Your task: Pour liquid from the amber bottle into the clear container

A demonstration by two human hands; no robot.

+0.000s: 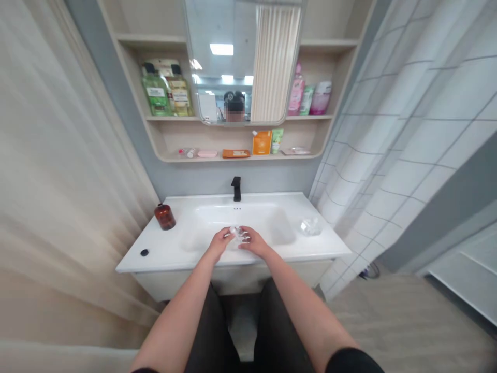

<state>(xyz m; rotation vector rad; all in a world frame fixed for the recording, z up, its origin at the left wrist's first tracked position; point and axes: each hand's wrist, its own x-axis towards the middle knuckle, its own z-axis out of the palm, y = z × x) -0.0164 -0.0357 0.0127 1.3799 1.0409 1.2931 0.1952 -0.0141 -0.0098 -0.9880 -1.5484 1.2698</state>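
Over the front of the white sink (279, 228), my left hand (221, 239) and my right hand (253, 241) are close together. Between them they grip a small clear, shiny object (239, 234) with a whitish part at its left end; its exact kind is too small to tell. Fingers of both hands are curled against its sides. To the right of the basin, another clear, crumpled-looking item (310, 226) lies on the counter. An amber bottle (165, 216) without a cap stands on the left, and a small black cap (144, 253) lies in front of it.
A black faucet (236, 189) rises behind the basin. Above hangs a mirror (229, 31) with shelves holding green and yellow bottles (157, 96), pink bottles (297, 93) and an orange pouch (262, 142). A beige curtain (58, 155) hangs left, a white grid-patterned curtain (388, 155) right.
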